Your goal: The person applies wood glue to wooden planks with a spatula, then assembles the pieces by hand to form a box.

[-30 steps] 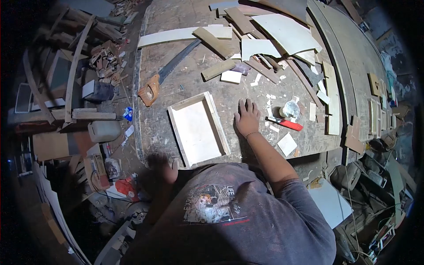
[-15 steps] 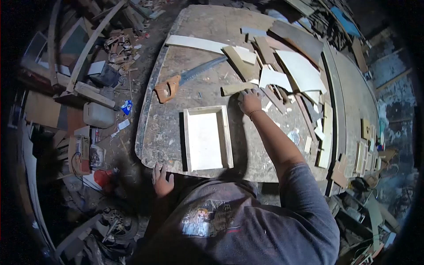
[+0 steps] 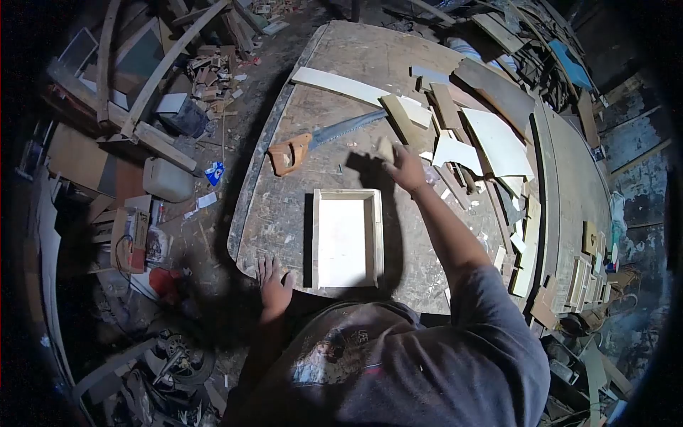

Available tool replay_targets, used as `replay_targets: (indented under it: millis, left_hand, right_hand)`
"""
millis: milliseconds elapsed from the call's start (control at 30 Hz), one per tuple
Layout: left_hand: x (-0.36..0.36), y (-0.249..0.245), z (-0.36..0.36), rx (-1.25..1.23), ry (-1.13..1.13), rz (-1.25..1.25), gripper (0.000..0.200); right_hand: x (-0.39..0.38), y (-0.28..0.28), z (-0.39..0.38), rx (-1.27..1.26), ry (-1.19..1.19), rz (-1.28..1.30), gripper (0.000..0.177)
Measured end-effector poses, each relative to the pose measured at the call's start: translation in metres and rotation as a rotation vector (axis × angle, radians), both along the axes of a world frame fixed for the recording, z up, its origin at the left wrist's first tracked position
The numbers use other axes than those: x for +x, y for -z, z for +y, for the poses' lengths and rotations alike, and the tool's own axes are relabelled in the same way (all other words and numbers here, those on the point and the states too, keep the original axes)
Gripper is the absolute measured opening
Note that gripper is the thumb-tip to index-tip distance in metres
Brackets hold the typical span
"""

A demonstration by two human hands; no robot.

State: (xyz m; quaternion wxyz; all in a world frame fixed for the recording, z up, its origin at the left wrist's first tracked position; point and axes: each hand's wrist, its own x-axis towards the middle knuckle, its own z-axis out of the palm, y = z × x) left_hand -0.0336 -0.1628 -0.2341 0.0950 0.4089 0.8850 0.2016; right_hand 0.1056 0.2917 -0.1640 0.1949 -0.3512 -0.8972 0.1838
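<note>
My right hand [image 3: 408,169] reaches out over the scarred workbench [image 3: 284,213] and grips a short wooden strip [image 3: 386,148], lifted just off the surface so that it casts a shadow below. A shallow, pale wooden tray frame [image 3: 346,238] lies between my arms, just in front of my body. My left hand [image 3: 274,280] rests flat on the bench's near edge, left of the tray, fingers spread and holding nothing.
A handsaw [image 3: 313,142] with an orange handle lies left of my right hand. Plywood offcuts [image 3: 491,142] and a long pale strip [image 3: 338,84] cover the far and right bench. A white plastic can [image 3: 167,179] and scrap wood [image 3: 210,71] clutter the floor at left.
My right hand went from flat on the bench to the wooden strip farther away, closed on it and raised it. My left hand came up onto the bench edge. My view shifted.
</note>
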Motion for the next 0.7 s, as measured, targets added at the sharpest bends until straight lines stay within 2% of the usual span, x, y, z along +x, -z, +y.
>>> replay_targets:
  millis: [33, 67, 133, 167, 200, 267, 333, 400, 467, 500, 533, 667, 700]
  left_hand:
    - [-0.001, 0.002, 0.001, -0.015, 0.019, 0.014, 0.065]
    - [0.000, 0.004, 0.001, -0.025, 0.027, 0.026, 0.065]
    - [-0.005, 0.004, 0.007, -0.055, 0.050, 0.049, 0.066]
    - [-0.008, 0.009, 0.008, -0.075, 0.057, 0.057, 0.067]
    - [-0.009, 0.014, 0.007, -0.100, 0.062, 0.059, 0.068]
    - [-0.014, 0.007, 0.008, -0.041, 0.118, 0.031, 0.069]
    - [-0.019, 0.009, 0.007, -0.048, 0.150, 0.052, 0.071]
    - [-0.022, 0.012, 0.006, -0.048, 0.153, 0.082, 0.072]
    - [-0.020, 0.011, 0.005, -0.043, 0.139, 0.078, 0.072]
    - [-0.020, 0.010, 0.006, -0.039, 0.124, 0.062, 0.071]
    - [-0.019, 0.010, 0.008, -0.033, 0.109, 0.045, 0.071]
    - [-0.015, 0.010, 0.011, 0.113, -0.007, -0.073, 0.050]
    - [-0.011, 0.006, 0.014, 0.213, -0.047, -0.101, 0.039]
  right_hand:
    - [0.002, 0.009, -0.006, -0.125, 0.063, 0.218, 0.043]
    - [0.014, 0.017, -0.010, -0.535, 0.079, 0.408, 0.041]
    - [0.036, -0.007, -0.041, -1.366, 0.139, 0.785, 0.036]
    - [0.044, -0.007, -0.059, -1.500, 0.063, 0.898, 0.029]
    - [0.048, -0.013, -0.077, -1.459, 0.176, 0.951, 0.028]
    - [0.069, -0.043, -0.112, -1.567, 0.143, 0.725, 0.032]
    - [0.081, -0.046, -0.132, -1.743, 0.104, 0.670, 0.032]
    - [0.079, -0.047, -0.160, -1.551, 0.141, 0.689, 0.029]
    - [0.075, -0.045, -0.187, -1.535, 0.062, 0.685, 0.027]
    - [0.078, -0.042, -0.195, -1.443, 0.029, 0.523, 0.028]
    - [0.077, -0.038, -0.206, -1.398, -0.010, 0.517, 0.027]
    - [0.067, -0.022, -0.236, -1.160, -0.092, 0.410, 0.021]
    - [0.067, -0.018, -0.241, -1.110, -0.128, 0.371, 0.021]
